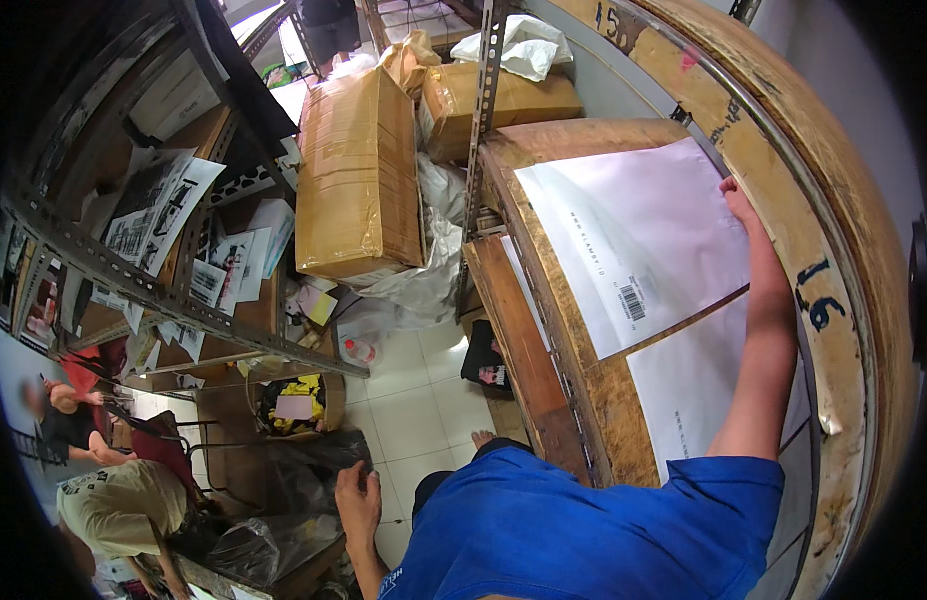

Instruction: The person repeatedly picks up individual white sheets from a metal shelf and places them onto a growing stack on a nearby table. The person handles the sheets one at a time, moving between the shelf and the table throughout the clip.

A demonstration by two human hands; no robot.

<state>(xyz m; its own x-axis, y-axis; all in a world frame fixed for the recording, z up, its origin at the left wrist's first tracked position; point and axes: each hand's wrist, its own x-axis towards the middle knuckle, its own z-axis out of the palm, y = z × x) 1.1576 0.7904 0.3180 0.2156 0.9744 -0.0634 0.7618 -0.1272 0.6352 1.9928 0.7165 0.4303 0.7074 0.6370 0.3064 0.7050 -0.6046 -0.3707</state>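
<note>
My right arm reaches across a worn wooden shelf. At its end my right hand [737, 198] has its fingers curled in at the right edge of a large white printed sheet [653, 220]. The sheet lies flat on the shelf, with a barcode near its lower corner. Closer to me, a second white sheet [683, 370] lies partly beneath my right forearm. My left hand [358, 500] hangs low at my side above the floor, fingers loosely bent and apart, holding nothing.
Big taped cardboard boxes [358, 170] stand ahead, beside a perforated metal post [476, 160]. Racks with papers [158, 215] rise on the left. A box of yellow and black items [308, 400] sits below. Another person in a pale shirt [123, 510] bends at the lower left.
</note>
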